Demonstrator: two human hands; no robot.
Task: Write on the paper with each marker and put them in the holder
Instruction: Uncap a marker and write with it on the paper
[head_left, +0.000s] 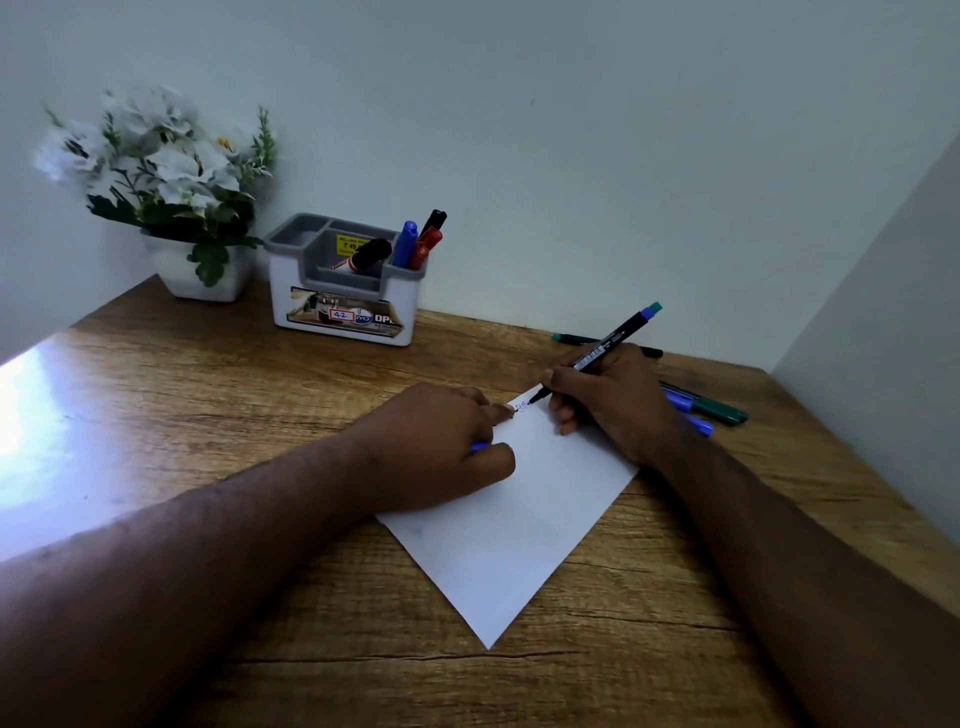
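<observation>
Dim, bluish picture; strong white glare on the desk (156, 415) at nine o'clock; flowers (156, 156) blurred, edges bowed.

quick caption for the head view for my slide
Right hand writes with a marker on the paper; left hand steadies the sheet.

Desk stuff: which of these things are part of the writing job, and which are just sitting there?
Part of the job:
paper
marker gripped in the right hand
blue cap in the left hand
loose markers on the desk
holder, with markers already inside

Just sitting there:
flower pot
</observation>
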